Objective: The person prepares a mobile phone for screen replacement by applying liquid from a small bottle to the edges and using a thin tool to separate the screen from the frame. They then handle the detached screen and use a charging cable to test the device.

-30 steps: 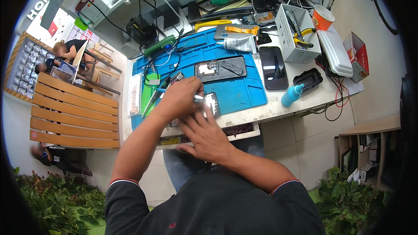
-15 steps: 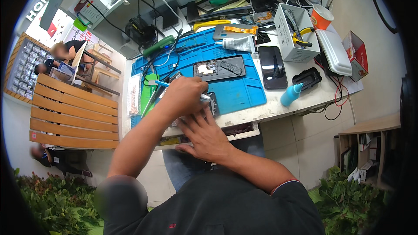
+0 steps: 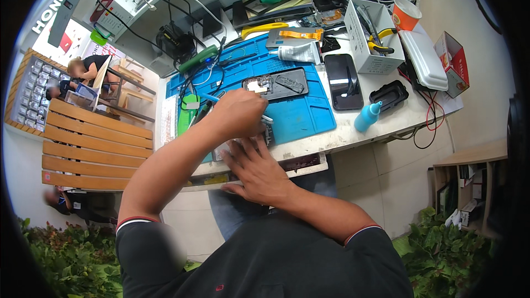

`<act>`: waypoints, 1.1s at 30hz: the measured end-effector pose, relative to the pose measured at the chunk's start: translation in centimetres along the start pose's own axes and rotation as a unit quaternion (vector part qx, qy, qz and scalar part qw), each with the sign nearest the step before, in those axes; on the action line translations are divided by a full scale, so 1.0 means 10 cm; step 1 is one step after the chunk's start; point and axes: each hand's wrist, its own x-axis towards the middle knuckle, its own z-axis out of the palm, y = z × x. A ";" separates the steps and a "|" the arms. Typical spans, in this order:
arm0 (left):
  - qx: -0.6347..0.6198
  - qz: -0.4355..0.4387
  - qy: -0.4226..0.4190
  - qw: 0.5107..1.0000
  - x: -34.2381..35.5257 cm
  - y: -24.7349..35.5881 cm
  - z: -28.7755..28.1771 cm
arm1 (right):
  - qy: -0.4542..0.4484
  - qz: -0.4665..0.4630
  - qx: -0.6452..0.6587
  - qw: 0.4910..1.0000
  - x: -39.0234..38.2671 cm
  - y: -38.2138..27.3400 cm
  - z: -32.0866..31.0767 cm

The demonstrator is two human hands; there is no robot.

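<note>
My left hand [image 3: 238, 113] is closed around a slim blue-and-white pen-like tool [image 3: 207, 97]. The tool's blue end sticks out to the left, and its pale end shows at the right of the fist. Beneath both hands lies an opened dark phone part [image 3: 270, 134], mostly covered by them. My right hand [image 3: 257, 175] rests flat, fingers spread, with its fingertips at the near edge of that part. Just beyond my left hand, an opened phone housing [image 3: 288, 86] with bare inner parts lies on the blue repair mat [image 3: 298, 122].
Right of the mat are a black phone [image 3: 343, 83], a light-blue bottle [image 3: 366, 117] and a black tray [image 3: 390, 95]. A white box of tools [image 3: 375, 64] stands behind. Cables and a green-handled tool [image 3: 199, 58] lie at the left. A drawer [image 3: 301, 165] juts out below the desk edge.
My left hand has shifted slightly up and the tool in it has tilted. My right hand stays nearly in place. The whole view has moved a little.
</note>
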 end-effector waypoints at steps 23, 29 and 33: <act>-0.285 -0.109 0.149 0.941 -1.16 -0.35 0.41 | 0.023 0.095 0.030 0.995 0.35 0.81 -0.66; -0.300 -0.152 0.151 0.930 -1.17 -0.26 0.48 | -0.137 0.060 -0.054 0.987 0.68 0.95 -0.79; -0.309 -0.139 0.175 0.924 -1.18 -0.29 0.57 | -0.203 0.024 -0.114 0.972 0.87 0.89 -0.87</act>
